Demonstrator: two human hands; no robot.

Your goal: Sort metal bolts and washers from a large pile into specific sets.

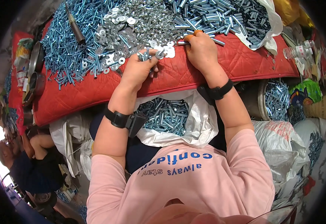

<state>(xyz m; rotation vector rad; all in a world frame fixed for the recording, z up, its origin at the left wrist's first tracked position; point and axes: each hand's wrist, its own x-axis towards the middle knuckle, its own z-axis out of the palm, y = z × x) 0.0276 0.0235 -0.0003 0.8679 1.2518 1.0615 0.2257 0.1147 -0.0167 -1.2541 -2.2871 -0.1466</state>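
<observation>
My left hand (pixel 140 70) is closed around several thin bolts (pixel 145 56), and a flat round washer (pixel 159 55) shows at its fingertips. Loose washers (pixel 169 51) lie just beyond it on the red quilted cover (pixel 77 99). To the right, my right hand (pixel 203 52), with orange coverings on its fingertips, is closed at the near edge of a heap of metal tubes (pixel 222 16). A short tube (pixel 183 43) pokes out on the left side of its fingers; the fingers partly hide their grip. Both wrists wear black bands.
Long bluish bolts (pixel 69 56) heap at the far left, with a pointed tool (pixel 75 28) on them. Small silvery nuts (pixel 151 22) fill the middle. A white sack (pixel 206 127) of metal parts sits in my lap. Another person (pixel 32 164) sits at left.
</observation>
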